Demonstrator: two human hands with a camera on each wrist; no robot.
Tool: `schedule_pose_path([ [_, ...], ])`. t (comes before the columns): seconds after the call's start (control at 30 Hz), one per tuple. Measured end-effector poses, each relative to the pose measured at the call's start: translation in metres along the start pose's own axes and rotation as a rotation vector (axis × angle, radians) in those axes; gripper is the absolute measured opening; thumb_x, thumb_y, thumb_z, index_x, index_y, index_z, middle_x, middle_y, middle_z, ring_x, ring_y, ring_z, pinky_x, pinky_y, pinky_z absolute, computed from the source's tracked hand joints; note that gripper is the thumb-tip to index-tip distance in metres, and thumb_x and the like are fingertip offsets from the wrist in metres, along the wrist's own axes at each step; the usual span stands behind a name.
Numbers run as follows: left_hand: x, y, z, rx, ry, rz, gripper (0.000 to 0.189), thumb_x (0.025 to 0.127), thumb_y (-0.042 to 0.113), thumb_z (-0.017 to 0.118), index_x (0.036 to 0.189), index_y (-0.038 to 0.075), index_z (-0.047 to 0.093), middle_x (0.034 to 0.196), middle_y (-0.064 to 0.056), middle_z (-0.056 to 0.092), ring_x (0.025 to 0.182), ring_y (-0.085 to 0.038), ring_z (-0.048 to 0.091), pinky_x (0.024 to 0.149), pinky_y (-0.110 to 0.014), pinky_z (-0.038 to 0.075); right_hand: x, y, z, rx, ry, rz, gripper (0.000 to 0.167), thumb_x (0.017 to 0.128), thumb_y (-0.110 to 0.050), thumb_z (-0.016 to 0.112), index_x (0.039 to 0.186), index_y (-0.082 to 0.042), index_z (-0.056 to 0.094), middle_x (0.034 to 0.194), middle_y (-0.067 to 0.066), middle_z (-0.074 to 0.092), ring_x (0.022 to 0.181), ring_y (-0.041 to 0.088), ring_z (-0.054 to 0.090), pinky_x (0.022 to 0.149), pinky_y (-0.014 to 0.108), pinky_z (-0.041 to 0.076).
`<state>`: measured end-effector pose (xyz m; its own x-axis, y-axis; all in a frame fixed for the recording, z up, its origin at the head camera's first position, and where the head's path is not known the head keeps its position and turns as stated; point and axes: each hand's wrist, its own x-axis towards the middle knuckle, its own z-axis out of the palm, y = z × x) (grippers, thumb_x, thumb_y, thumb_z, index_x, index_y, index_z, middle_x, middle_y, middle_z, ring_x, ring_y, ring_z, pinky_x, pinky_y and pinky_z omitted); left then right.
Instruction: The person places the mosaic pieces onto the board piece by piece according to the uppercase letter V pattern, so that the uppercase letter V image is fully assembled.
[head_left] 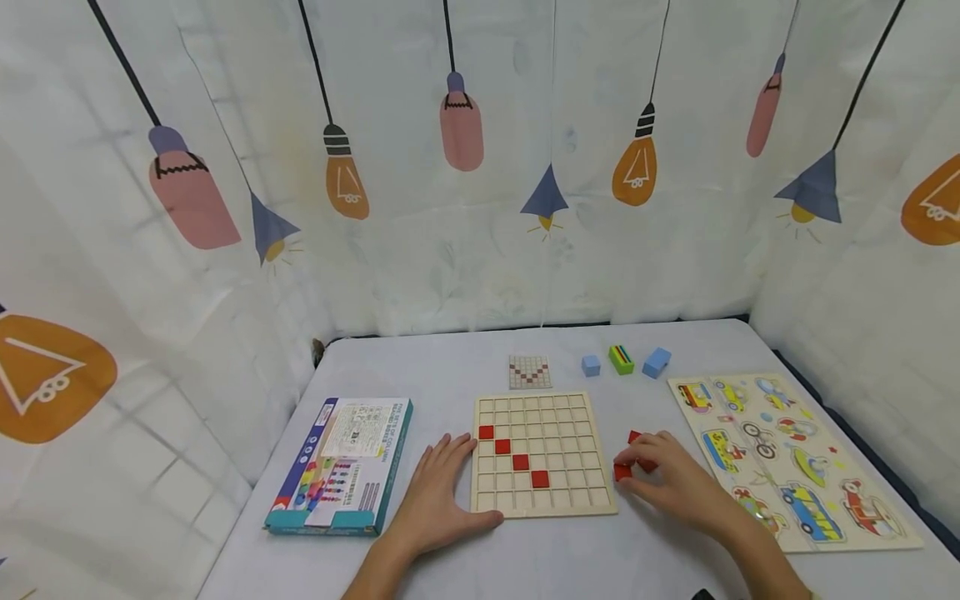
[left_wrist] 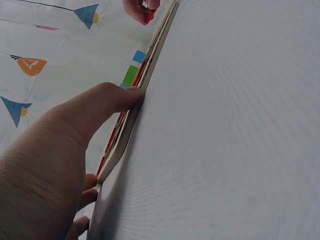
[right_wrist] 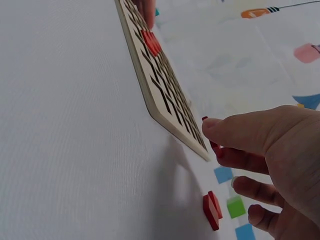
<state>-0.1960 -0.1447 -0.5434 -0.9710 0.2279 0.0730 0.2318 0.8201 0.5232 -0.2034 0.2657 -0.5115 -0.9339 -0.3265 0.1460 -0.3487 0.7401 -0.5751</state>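
Observation:
A wooden grid board (head_left: 542,509) lies on the table with several red square tiles (head_left: 521,462) set in a diagonal in its cells. My left hand (head_left: 438,508) rests at its near left corner, fingers along the left side and thumb (left_wrist: 127,98) against the front edge. Just right of the board, my right hand (head_left: 671,479) pinches a red tile (head_left: 622,472) between thumb and fingers, above the table. Loose red tiles (right_wrist: 211,212) lie beneath and behind that hand, partly hidden by it in the head view.
Behind the board lies a small pattern card (head_left: 529,372). Farther right are a light blue block (head_left: 591,366), a green striped block (head_left: 621,360) and a blue block (head_left: 657,362). A boxed set (head_left: 341,467) sits left, a picture puzzle board (head_left: 795,458) right.

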Motion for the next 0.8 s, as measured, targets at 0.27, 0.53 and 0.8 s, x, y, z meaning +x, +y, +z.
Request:
schedule_pose_path([
  [0.27,0.0,-0.001,0.0,-0.008,0.002,-0.003,0.12,0.071,0.085,0.085,0.168,0.025,0.047,0.178,0.004,0.043,0.173,-0.032,0.025,0.143,-0.062,0.017,0.009,-0.006,0.006,0.011,-0.02,-0.047,0.025,0.095,-0.026,0.09,0.116,-0.036,0.08,0.112,-0.023,0.068,0.103,0.013,0.053,0.083,0.025,0.051],
  [0.53,0.001,-0.001,0.002,-0.001,-0.001,0.0,0.121,0.071,0.086,0.084,0.169,0.026,0.046,0.178,0.004,0.043,0.173,-0.031,0.024,0.143,-0.061,0.017,0.015,-0.012,0.008,0.026,-0.016,-0.086,0.024,0.096,-0.027,0.089,0.118,-0.033,0.081,0.116,-0.025,0.07,0.109,0.013,0.056,0.086,0.028,0.057],
  [0.8,0.0,-0.001,0.001,-0.001,0.002,-0.003,0.121,0.07,0.085,0.085,0.169,0.025,0.047,0.177,0.003,0.044,0.173,-0.032,0.025,0.143,-0.061,0.017,0.026,-0.02,0.015,0.025,-0.006,-0.145,0.022,0.096,-0.026,0.09,0.115,-0.03,0.082,0.114,-0.024,0.072,0.11,0.011,0.056,0.093,0.031,0.056],
])
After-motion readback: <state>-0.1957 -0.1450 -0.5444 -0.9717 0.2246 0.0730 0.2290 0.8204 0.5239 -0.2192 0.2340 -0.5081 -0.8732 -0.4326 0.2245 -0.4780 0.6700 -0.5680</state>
